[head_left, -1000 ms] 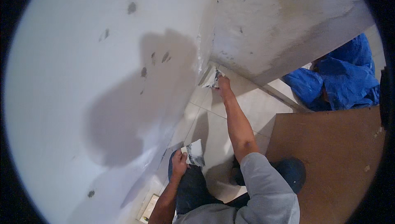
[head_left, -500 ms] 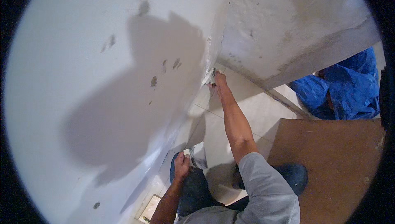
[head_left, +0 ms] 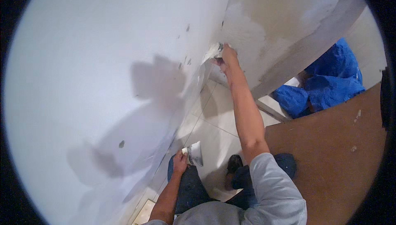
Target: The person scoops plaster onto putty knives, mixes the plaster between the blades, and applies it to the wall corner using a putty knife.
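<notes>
My left hand (head_left: pixel 180 162) rests by my left knee, closed around the handle of a wide putty knife (head_left: pixel 195 153). Its pale blade carries grey smears. My right arm reaches to the wall corner, where my right hand (head_left: pixel 229 56) is closed on a putty knife (head_left: pixel 220 47), mostly hidden by the fingers and the white putty. A lump of white putty (head_left: pixel 213 51) sits at that tool, against the corner between the white wall (head_left: pixel 103 60) and the stained, roughly plastered wall (head_left: pixel 276 31).
Blue plastic sheeting (head_left: pixel 334 82) lies beyond the stained wall's end. A brown board (head_left: pixel 330 159) stands at my right. Pale tiles cover the floor (head_left: pixel 210 130). At lower left, by the white wall's foot, lies a cream tray-like object (head_left: pixel 145 213). Several dark spots mark the white wall.
My right hand has risen from the foot of the corner to higher up it, and more white putty shows there. The view has shifted. My left hand still holds its putty knife.
</notes>
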The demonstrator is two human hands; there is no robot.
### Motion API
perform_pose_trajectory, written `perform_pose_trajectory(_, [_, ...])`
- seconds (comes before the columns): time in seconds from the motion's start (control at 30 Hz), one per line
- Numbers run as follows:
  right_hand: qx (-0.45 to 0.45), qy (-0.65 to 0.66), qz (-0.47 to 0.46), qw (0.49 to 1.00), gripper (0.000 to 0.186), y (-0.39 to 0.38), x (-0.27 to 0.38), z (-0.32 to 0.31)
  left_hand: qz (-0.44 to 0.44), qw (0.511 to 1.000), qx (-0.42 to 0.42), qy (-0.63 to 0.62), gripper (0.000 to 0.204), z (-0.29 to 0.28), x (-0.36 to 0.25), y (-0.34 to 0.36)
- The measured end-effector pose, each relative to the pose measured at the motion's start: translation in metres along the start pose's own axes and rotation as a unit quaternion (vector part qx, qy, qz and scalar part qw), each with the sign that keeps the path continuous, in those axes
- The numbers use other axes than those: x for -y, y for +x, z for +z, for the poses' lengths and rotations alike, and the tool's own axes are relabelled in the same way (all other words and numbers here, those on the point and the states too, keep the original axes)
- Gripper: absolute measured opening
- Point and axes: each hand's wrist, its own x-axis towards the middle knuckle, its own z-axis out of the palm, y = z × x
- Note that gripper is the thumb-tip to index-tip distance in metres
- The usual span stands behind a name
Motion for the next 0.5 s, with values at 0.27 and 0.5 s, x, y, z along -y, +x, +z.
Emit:
perform_pose_trajectory(0.27, [-0.003, -0.127, -0.158, 0.979, 0.043, -0.022, 0.136, 0.057, 0.043, 0.999, 0.022, -0.016, 0.017, 0.002, 0.031, 0.008])
perform_pose_trajectory(0.5, [-0.115, -0.401, -0.415, 0.809, 0.04, -0.084, 0.167, 0.082, 0.138, 0.988, -0.005, 0.076, 0.016, -0.012, 0.022, 0.003])
